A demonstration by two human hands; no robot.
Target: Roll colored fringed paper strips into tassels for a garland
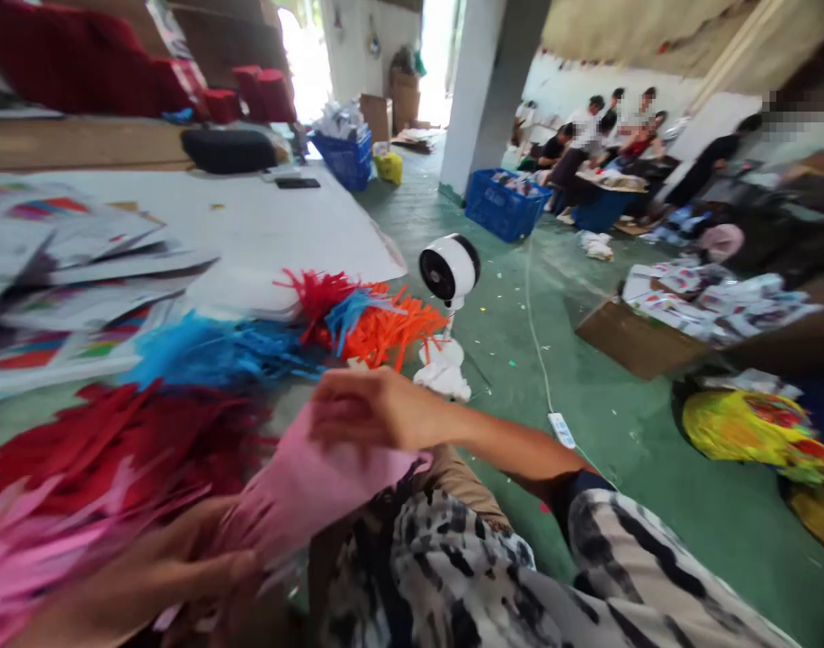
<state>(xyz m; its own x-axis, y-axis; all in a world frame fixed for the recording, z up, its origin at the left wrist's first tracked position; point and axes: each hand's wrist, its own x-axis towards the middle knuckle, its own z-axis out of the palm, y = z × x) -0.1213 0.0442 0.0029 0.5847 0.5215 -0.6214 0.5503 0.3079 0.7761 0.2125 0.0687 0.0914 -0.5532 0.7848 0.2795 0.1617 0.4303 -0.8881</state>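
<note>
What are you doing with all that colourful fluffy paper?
A person sits at a table piled with fringed paper strips. Both hands are on a pink fringed piece: the right hand rests on its upper end, the left hand has a grip on its lower end. Around it lie red strips, blue strips and orange strips. A small white fan stands on the green floor, and other people sit working farther back.

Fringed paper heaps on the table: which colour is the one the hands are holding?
The pink fringed paper strip, gripped by the right hand and left hand; the red, blue and orange heaps lie untouched.
</note>
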